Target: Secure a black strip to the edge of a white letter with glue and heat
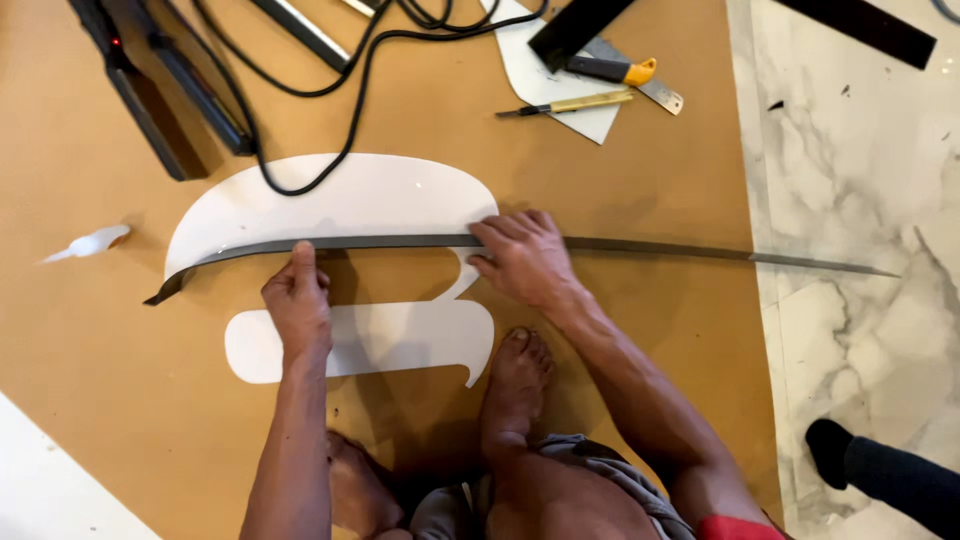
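White sign cut-out on the brown board

A large white sign piece (340, 205), glossy and flat, lies mid-board: a rounded dome above, a narrow neck, and a rounded bar below ending in a pointed tail. No packages, labels or screens show.

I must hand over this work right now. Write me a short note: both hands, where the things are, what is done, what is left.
Left hand: presses the long grey strip onto the white cut-out shape.
Right hand: flat on the strip, at the shape's right edge.
Things: shape lies on brown board; knife at the top.
Done: strip follows the upper curve.
Left: strip's right part sticks out over the marble floor, free.
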